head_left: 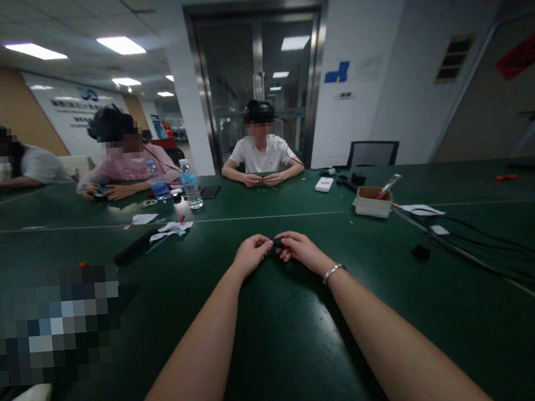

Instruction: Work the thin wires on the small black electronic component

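My left hand (252,255) and my right hand (302,251) meet in front of me, just above or on the dark green table (279,348). Between their fingertips is a small black object (277,243), too small and dark to name its kind. The fingers and thumb of my right hand pinch it. My left hand is closed too, its fingertips against the object's left end. A silver bracelet circles my right wrist. Both forearms reach forward from the bottom edge of the view.
Across the table sits a person in a white shirt (264,154); others sit at the left. Water bottles (191,185) and crumpled paper (172,229) lie left of centre. To the right are a small cardboard box (373,203), a white device (324,185) and black cables (479,245).
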{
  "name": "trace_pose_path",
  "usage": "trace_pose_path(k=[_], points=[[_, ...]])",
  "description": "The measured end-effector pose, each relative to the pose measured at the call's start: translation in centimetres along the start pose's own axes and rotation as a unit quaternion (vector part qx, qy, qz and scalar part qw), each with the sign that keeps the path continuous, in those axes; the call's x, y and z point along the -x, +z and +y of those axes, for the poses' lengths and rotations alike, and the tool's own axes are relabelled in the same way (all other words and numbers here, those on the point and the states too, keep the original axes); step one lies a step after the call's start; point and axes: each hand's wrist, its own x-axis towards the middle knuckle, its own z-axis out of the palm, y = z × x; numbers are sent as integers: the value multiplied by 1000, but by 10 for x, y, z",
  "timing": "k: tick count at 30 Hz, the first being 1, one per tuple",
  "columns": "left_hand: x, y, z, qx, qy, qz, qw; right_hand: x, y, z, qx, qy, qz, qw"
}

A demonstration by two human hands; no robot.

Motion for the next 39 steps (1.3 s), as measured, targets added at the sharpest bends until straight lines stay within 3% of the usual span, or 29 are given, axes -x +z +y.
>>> trace_pose_path(k=[16,25,30,39], points=[[1,-2,2,-38,-7,-4,999,2,1,-1,-12,-2,-3,1000],[2,1,1,37,7,23,999,3,2,-3,-7,4,3,1000],[4,0,6,71,-4,-4,997,2,1,-2,-21,6,6,1000],[4,0,9,61,-32,0,998,3,2,-3,-19,5,13,1000]])
